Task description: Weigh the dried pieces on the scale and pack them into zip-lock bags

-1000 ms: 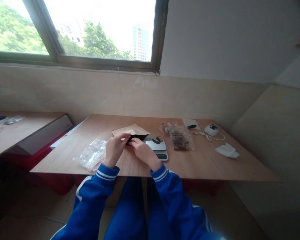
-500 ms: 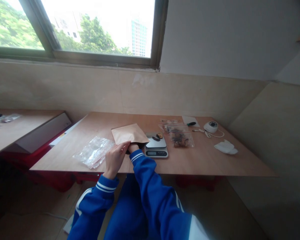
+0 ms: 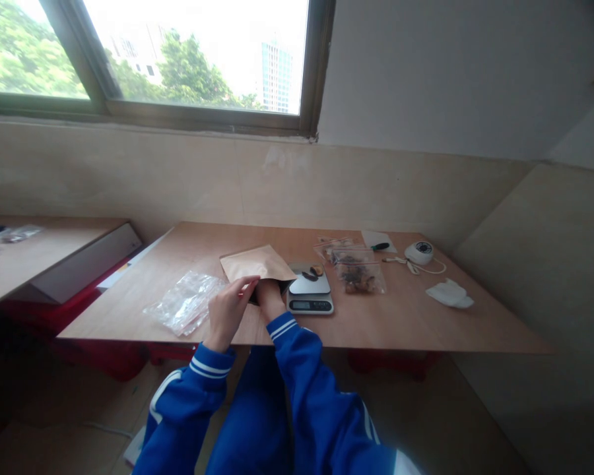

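A brown kraft paper bag (image 3: 255, 262) lies with its mouth toward me, dark on the inside. My left hand (image 3: 229, 309) pinches the upper edge of that mouth at its left side. Inside the opening is my right hand (image 3: 271, 297), its fingers hidden by the bag, so I cannot see whether they hold anything. Just right of the bag stands a kitchen scale (image 3: 309, 285), partly overlapped by the bag's corner. Several dark and tan dried pieces (image 3: 313, 272) rest on its plate.
Clear empty plastic bags (image 3: 185, 303) lie left of my left hand. Right of the scale are zip bags of dried brown pieces (image 3: 360, 276). Farther right sit a green-and-black handled tool (image 3: 380, 247), a white dome camera (image 3: 418, 252) with its cable, and a crumpled white tissue (image 3: 449, 293).
My right hand has drawn partly back out of the bag, toward me, so more of its back and wrist shows. My left hand keeps its pinch on the bag's edge.
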`<action>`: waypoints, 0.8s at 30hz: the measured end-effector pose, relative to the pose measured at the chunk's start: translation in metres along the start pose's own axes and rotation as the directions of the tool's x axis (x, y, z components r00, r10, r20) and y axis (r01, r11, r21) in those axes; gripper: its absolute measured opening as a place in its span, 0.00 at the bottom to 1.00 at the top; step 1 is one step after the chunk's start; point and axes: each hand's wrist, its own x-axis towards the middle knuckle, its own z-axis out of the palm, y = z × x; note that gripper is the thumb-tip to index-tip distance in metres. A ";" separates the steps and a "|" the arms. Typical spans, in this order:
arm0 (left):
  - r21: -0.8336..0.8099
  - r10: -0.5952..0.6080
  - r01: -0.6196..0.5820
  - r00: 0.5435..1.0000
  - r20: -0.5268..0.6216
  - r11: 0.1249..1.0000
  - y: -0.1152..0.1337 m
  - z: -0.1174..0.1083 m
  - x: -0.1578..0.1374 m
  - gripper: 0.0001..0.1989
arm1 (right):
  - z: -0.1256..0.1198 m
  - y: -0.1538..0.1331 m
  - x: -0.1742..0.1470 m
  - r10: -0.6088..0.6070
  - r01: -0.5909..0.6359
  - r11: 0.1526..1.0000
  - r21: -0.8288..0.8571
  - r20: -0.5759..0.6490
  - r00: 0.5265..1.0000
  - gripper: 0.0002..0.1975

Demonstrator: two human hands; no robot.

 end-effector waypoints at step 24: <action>-0.041 -0.143 0.143 0.990 0.002 0.989 0.003 -0.022 0.034 0.13 | -0.095 -0.013 -0.063 -0.109 0.164 0.961 0.223 -0.240 0.965 0.21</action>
